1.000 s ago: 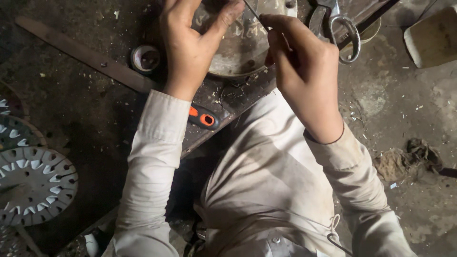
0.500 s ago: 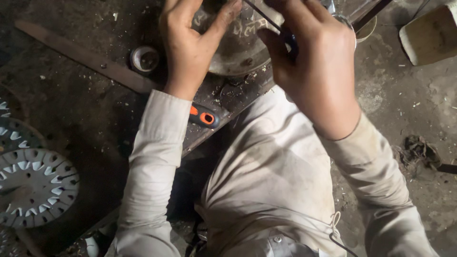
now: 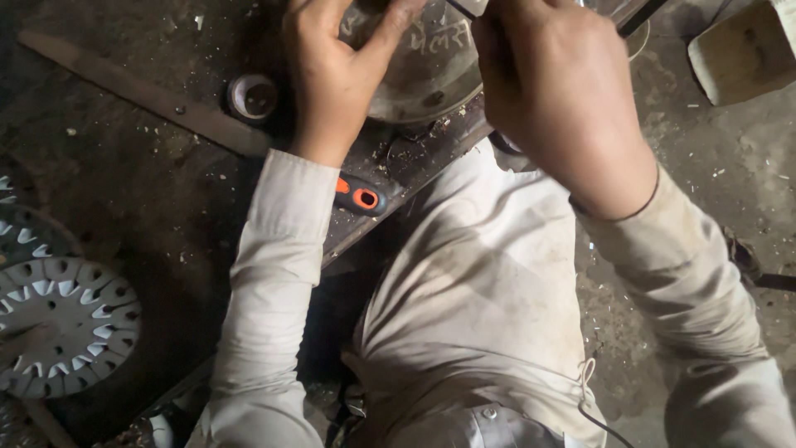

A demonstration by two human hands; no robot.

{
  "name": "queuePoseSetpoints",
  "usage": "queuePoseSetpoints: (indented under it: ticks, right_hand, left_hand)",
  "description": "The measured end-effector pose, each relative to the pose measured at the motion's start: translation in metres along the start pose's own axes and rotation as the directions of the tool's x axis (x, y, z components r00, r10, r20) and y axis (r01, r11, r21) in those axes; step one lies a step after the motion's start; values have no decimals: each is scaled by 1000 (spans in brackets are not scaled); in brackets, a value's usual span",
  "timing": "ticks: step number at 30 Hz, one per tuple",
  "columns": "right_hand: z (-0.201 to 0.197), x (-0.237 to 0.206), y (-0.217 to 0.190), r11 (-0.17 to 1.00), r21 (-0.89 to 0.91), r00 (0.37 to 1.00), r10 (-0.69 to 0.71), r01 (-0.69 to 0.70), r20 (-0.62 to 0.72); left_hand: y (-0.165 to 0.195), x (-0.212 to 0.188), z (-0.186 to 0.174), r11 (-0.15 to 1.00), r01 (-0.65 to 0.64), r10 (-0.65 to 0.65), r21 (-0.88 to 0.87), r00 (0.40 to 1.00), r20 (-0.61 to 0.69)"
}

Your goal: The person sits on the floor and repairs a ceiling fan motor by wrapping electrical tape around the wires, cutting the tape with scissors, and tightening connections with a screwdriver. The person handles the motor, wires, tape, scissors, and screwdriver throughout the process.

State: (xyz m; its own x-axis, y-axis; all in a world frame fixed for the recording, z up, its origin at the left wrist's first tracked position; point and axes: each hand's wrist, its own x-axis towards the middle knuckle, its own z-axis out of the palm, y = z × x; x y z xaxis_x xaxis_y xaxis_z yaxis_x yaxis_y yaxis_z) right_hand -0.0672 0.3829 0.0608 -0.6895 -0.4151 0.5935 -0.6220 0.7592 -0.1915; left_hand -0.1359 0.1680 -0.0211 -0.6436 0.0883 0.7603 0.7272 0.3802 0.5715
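Metal disc [image 3: 423, 70] lies at the top of the view, the left hand [image 3: 336, 75] pressing its near-left edge with fingers spread. Right hand [image 3: 564, 99], just right of the disc, seems closed on a thin dark rod [image 3: 638, 15] slanting up-right.

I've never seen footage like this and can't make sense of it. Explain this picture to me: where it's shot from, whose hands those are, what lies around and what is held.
There is one view, from a camera worn on the person's head, looking down over their pale long-sleeved shirt at their own two bare hands. The left hand rests on a round grey metal piece and steadies it. The right hand is closed around a thin dark tool, partly hidden, so its kind is unclear. On the dirty dark work surface lie a long flat metal strip, a small round cap and a tool with an orange and black handle. Lower left sits a round slotted metal disc.
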Motion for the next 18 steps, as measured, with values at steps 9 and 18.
queuePoseSetpoints:
  ticks: [9,18]
  right_hand:
    - [-2,-5,-6,975,-223,998,-22,9,-55]
    - [4,-5,-19,871,-491,997,-29,-13,-78]
  left_hand:
    - [2,2,2,998,23,-23,-60,1000,-5]
    - [-6,-3,7,995,51,-53,-85,998,-17]
